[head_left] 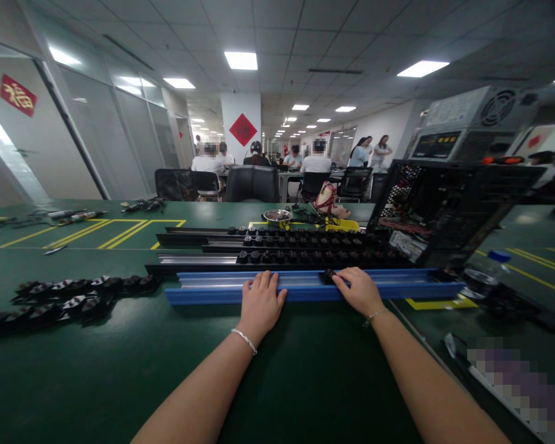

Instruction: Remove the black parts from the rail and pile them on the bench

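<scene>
A long blue rail (203,288) lies across the green table (120,382) in front of me. My left hand (260,302) rests on the rail's near edge, fingers curled over it. My right hand (358,290) sits on the rail further right, its fingertips pinched on a small black part (329,275) in the rail's channel. Just behind stand black rails (277,246) filled with rows of black round parts.
Rows of loose black parts (69,296) lie at the left. An open black computer case (444,209) stands at the right, a clear bottle (483,274) beside it. A metal bowl (277,215) sits further back. Several people sit at desks far behind.
</scene>
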A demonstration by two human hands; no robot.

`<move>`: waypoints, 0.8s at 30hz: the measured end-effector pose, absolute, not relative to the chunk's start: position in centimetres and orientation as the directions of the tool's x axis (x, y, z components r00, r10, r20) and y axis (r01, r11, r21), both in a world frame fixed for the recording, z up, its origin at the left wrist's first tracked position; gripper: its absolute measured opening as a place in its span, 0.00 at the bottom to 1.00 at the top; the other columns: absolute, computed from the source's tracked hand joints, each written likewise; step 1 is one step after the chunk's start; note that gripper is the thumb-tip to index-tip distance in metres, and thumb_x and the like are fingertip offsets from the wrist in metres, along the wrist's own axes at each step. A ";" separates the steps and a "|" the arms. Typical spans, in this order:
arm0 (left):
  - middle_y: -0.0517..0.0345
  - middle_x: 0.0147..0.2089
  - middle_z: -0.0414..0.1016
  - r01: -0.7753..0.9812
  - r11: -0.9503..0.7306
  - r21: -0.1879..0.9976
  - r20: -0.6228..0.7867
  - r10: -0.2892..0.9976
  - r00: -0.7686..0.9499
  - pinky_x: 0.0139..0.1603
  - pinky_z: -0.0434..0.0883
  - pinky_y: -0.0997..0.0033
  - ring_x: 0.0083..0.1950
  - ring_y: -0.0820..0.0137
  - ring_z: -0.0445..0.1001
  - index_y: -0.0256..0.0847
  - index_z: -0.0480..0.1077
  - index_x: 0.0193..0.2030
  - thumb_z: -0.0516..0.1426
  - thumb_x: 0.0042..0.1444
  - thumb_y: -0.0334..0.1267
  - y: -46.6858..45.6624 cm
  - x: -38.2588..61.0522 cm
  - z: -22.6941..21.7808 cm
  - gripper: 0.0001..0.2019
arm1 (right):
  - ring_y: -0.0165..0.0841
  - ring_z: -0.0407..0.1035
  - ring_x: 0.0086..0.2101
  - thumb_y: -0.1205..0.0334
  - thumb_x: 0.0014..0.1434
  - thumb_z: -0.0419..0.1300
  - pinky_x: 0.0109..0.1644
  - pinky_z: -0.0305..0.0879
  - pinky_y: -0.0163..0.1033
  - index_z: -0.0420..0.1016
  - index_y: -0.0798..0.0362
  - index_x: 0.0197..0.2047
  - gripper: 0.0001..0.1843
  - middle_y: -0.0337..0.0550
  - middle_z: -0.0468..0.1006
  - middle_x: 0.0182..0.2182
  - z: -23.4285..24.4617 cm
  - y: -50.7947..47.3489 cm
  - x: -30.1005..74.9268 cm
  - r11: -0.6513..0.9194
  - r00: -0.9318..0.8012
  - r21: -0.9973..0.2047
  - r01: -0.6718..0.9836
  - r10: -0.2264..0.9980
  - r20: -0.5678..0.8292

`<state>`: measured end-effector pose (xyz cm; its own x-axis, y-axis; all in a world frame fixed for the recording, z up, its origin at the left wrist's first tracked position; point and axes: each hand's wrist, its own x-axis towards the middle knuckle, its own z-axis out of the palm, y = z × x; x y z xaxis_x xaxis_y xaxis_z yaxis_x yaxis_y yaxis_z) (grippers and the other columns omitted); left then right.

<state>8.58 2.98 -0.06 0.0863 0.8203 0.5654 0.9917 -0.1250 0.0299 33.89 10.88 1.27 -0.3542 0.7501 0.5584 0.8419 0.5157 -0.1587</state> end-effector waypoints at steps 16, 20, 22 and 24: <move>0.49 0.57 0.67 0.993 -0.116 0.033 0.558 0.826 0.078 0.53 0.61 0.54 0.58 0.60 0.62 0.42 0.63 0.57 0.41 0.61 0.49 2.9 8.7 0.1 0.23 | 0.37 0.68 0.41 0.56 0.60 0.47 0.46 0.62 0.43 0.76 0.52 0.35 0.17 0.46 0.78 0.37 1.6 10.6 32.8 0.557 -0.423 -0.139 0.819 0.749 0.511; 0.49 0.58 0.66 0.993 -0.113 0.028 0.564 0.822 0.077 0.53 0.61 0.54 0.58 0.60 0.62 0.43 0.63 0.58 0.41 0.62 0.49 2.9 8.7 0.0 0.23 | 0.37 0.67 0.41 0.56 0.60 0.47 0.46 0.62 0.43 0.76 0.53 0.36 0.17 0.46 0.77 0.38 1.7 10.3 32.3 0.571 -0.445 -0.140 0.809 0.751 0.488; 0.49 0.58 0.67 0.993 -0.115 0.027 0.563 0.823 0.080 0.53 0.61 0.54 0.58 0.60 0.62 0.43 0.63 0.58 0.41 0.62 0.49 2.9 8.7 0.0 0.23 | 0.37 0.67 0.41 0.56 0.60 0.48 0.46 0.62 0.43 0.75 0.53 0.37 0.17 0.46 0.77 0.38 1.8 10.2 32.0 0.578 -0.454 -0.137 0.805 0.747 0.486; 0.49 0.58 0.67 0.993 -0.117 0.027 0.561 0.824 0.082 0.53 0.61 0.54 0.58 0.60 0.62 0.43 0.62 0.58 0.41 0.62 0.49 2.9 8.7 0.0 0.23 | 0.37 0.67 0.41 0.56 0.60 0.48 0.46 0.62 0.43 0.75 0.53 0.37 0.16 0.47 0.77 0.38 1.8 10.1 31.8 0.585 -0.463 -0.133 0.800 0.743 0.484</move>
